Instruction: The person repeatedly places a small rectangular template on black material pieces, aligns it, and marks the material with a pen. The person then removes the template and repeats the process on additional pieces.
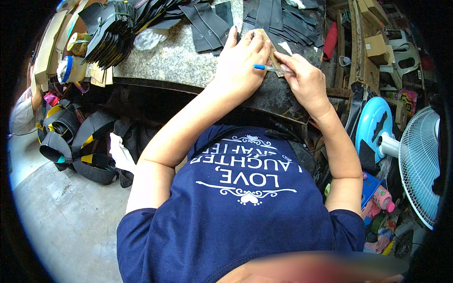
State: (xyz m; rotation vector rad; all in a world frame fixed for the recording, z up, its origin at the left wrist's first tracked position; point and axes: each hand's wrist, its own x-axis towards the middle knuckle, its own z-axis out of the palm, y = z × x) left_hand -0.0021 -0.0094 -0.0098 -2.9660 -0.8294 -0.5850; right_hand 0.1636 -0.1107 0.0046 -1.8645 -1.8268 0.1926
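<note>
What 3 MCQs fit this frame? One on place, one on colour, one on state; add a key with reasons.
1. Where does the tan template lie?
A. on the floor
B. on the dark sheet at the table edge
C. on the fan

2. What colour is the pen's cap end?
A. blue
B. red
C. green

3. What is the left hand doing?
A. hanging free
B. gripping the pen
C. pressing flat on the template

Key:
1 B, the template rests on dark material on the granite table.
2 A, the pen has a blue end.
3 C, the left hand lies spread on it while the right hand holds the pen in its fingers.
</note>
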